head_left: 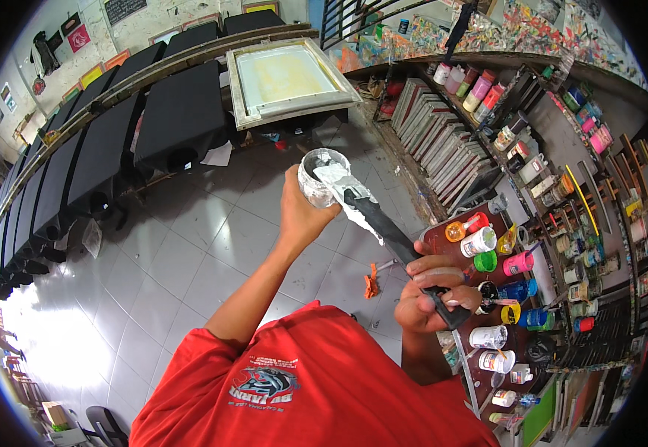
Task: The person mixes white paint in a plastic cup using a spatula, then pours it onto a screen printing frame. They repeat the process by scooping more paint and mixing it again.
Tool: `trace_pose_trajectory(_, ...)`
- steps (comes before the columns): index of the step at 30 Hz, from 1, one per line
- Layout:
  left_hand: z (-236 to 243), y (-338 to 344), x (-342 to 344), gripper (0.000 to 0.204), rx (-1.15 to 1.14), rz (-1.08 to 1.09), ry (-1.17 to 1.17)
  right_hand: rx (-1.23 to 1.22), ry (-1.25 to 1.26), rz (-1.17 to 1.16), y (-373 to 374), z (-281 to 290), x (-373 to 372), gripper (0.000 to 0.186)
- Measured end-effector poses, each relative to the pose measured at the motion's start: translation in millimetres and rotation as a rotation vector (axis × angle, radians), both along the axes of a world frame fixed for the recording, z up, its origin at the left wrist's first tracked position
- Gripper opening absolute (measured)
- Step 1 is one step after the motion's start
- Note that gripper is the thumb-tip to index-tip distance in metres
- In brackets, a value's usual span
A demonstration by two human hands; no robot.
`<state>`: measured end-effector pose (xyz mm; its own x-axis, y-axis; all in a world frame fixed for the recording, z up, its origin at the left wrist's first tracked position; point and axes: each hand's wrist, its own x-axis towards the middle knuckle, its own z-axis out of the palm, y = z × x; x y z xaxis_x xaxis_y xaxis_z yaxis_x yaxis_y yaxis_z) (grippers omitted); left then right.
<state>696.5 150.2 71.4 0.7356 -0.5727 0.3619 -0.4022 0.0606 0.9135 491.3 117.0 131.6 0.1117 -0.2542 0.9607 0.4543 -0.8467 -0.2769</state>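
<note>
A grey tiled floor is bleached by glare at lower left and cut off by the black fisheye rim, beside a long row of black-covered boards whose far end is bent and crowded beyond counting. The foreground is filled by a red shirt, its lower part cropped by the bottom edge. At right, paint-streaked shelves are packed with tubs, many of them overlapped or too small to be made out. A pale framed screen is seen past the boards, near slanted frames that are partly hidden by one another. In mid-air above the floor, near the centre, a white-smeared jar is held by the left hand, its fingers wrapped around the side and mostly hidden behind it. The black handle of a paste-coated spatula is gripped by the right hand, fingers curled closely around it. The blade's tip is placed at the jar's mouth; whether the contents are touched cannot be told. On the tiles, a small orange object is not clearly identifiable.
</note>
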Motion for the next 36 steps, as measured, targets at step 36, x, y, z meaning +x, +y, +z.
trace_pose_trajectory(36,61.3,-11.0,-67.2,0.078,0.028,-0.358,0.194,-0.143,-0.062,0.001,-32.8,-8.0,10.1,0.040)
